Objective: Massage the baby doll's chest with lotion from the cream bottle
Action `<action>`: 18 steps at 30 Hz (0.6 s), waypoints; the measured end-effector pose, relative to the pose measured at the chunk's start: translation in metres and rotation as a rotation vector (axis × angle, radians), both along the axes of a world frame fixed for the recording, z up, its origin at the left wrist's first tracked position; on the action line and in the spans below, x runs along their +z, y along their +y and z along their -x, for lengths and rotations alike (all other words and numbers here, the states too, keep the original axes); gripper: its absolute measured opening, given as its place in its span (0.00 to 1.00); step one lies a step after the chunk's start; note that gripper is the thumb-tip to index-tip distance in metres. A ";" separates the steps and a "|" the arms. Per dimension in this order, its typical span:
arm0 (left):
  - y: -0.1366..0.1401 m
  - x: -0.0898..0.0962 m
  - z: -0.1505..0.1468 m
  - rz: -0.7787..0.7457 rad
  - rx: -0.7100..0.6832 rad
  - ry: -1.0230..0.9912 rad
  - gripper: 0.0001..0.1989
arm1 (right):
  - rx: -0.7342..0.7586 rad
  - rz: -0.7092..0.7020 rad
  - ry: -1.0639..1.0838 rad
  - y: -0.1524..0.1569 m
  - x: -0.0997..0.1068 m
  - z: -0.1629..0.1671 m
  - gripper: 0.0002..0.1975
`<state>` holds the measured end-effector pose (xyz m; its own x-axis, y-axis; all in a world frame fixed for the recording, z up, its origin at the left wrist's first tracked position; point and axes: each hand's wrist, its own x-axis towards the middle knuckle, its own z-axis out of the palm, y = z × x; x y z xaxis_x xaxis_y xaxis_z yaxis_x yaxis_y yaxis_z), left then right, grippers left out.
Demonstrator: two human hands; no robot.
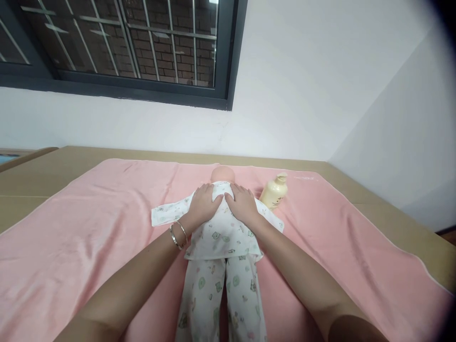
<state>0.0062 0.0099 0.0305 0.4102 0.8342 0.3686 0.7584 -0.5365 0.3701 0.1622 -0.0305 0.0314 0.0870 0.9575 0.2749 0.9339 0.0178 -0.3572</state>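
Observation:
A baby doll [223, 174] lies on a pink blanket, with its smooth round head at the far end. It is dressed in a white patterned top [224, 237] and matching trousers [242, 294]. My left hand [204, 204] rests flat on the upper left of the top, fingers stretched out. On the upper right, my right hand [242, 204] lies the same way, its thumb close to the left thumb. The sleeves spread out to both sides. Just beyond the right sleeve is a cream-coloured pump bottle [274, 192], leaning slightly. Two bracelets circle my left wrist.
The pink blanket [121, 213] covers most of a tan surface [81, 159], whose edges show at the back and sides. A white wall [285, 95] rises behind, with a dark-framed barred window [228, 90] at the upper left.

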 end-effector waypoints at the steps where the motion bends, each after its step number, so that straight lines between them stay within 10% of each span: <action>1: 0.000 0.000 0.000 -0.001 -0.001 -0.002 0.19 | 0.002 -0.006 0.007 0.000 0.000 0.000 0.27; 18: -0.004 0.004 -0.002 0.003 -0.018 -0.019 0.18 | 0.009 -0.086 0.053 -0.006 -0.001 -0.002 0.23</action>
<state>0.0085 0.0061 0.0346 0.4179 0.8281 0.3737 0.7418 -0.5484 0.3859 0.1647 -0.0360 0.0306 0.0949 0.9315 0.3511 0.9134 0.0587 -0.4028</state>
